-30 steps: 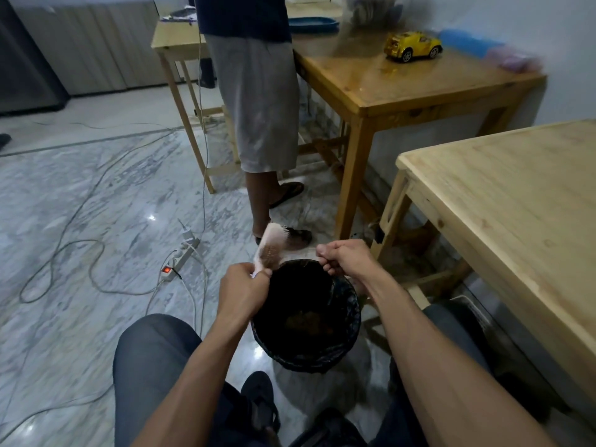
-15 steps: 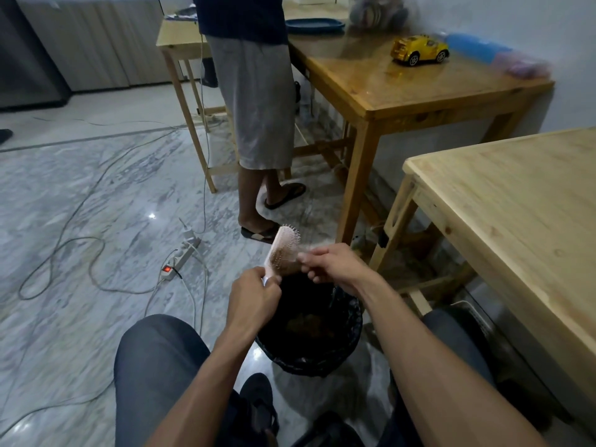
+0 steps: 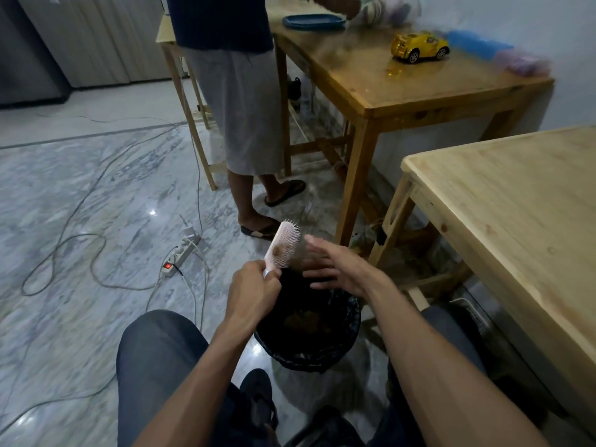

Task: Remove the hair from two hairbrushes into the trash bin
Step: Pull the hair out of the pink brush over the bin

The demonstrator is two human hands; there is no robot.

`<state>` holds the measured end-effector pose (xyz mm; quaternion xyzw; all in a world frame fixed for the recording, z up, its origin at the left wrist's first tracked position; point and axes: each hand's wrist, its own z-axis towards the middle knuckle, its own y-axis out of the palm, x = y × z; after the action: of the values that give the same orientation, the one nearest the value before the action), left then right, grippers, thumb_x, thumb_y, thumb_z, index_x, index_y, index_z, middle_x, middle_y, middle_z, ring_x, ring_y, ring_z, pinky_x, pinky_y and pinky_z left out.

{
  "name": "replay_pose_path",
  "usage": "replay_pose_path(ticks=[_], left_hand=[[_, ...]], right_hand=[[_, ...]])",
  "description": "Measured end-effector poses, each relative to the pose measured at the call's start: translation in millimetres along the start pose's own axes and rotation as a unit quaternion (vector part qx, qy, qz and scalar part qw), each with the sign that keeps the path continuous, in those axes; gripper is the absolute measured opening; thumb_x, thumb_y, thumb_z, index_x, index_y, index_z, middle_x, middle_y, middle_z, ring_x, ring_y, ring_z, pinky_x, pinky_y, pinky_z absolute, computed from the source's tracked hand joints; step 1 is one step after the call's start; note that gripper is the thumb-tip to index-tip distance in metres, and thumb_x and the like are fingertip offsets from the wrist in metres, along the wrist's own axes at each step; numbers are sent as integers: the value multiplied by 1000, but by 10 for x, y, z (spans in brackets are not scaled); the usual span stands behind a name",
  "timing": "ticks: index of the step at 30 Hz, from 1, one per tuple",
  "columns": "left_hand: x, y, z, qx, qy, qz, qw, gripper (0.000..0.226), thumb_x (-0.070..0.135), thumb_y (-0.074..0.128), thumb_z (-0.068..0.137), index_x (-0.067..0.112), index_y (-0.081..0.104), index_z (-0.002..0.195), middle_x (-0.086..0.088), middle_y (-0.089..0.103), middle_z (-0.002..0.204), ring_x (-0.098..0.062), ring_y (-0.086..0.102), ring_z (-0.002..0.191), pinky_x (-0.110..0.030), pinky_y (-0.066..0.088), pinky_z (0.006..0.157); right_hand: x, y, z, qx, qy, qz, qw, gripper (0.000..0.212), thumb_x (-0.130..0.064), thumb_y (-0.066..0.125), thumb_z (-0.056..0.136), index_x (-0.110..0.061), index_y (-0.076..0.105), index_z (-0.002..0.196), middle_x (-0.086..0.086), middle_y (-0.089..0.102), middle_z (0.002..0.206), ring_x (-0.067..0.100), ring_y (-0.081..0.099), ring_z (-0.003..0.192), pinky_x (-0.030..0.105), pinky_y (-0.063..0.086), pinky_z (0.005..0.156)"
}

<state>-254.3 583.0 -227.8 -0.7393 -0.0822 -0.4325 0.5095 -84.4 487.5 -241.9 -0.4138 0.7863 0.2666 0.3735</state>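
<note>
My left hand [image 3: 254,293] grips the handle of a pink hairbrush [image 3: 283,246], held upright above the far rim of a black-lined trash bin [image 3: 342,343] that stands on the floor between my knees. A brown clump of hair sits in the bristles, which face right. My right hand [image 3: 335,269] hovers just right of the brush over the bin, fingers spread and straight, slightly blurred, holding nothing that I can make out. Brown clumps of hair lie at the bottom of the bin. No other hairbrush is in view.
A person in grey shorts and sandals [image 3: 238,124] stands just beyond the bin. A brown table [image 3: 419,88] bears a yellow toy car [image 3: 419,46]. A pale wooden table [image 3: 516,201] is on my right. A power strip [image 3: 182,253] and cables lie on the marble floor at left.
My right hand has gone from pinching at the bristles to fingers spread, a little away from the brush. The brush has risen slightly and stands more upright. The standing person has shifted their feet.
</note>
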Motion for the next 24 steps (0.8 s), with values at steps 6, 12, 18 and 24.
replay_pose_path(ticks=[6,12,18,24], left_hand=[[-13,-41,19,1,-17,-12,1000,18,23,63,90,16,63,73,3,49,55,-19,48,54,-30,28,46],[-149,-118,38,25,-51,-4,998,23,25,61,91,8,67,77,-3,53,57,-21,48,51,-30,28,47],[-76,24,-10,12,-16,15,1000,18,25,61,90,11,70,83,-3,59,62,-27,60,65,-30,31,49],[52,77,-70,16,32,70,997,19,21,61,94,7,73,98,-13,71,82,-31,64,78,-31,35,60]], right_hand=[[104,62,94,35,-65,-59,996,25,-15,83,85,2,75,101,3,69,73,7,58,57,16,49,51],[154,-293,68,128,-33,-147,980,18,-19,83,86,-4,82,96,10,78,83,14,68,70,27,59,71],[-8,-110,-43,4,-22,-80,997,33,-33,68,93,-27,64,125,0,66,130,16,62,119,41,49,105],[21,115,-21,-4,-75,-115,991,44,-53,80,82,-15,78,104,-1,78,95,11,75,84,24,56,72]])
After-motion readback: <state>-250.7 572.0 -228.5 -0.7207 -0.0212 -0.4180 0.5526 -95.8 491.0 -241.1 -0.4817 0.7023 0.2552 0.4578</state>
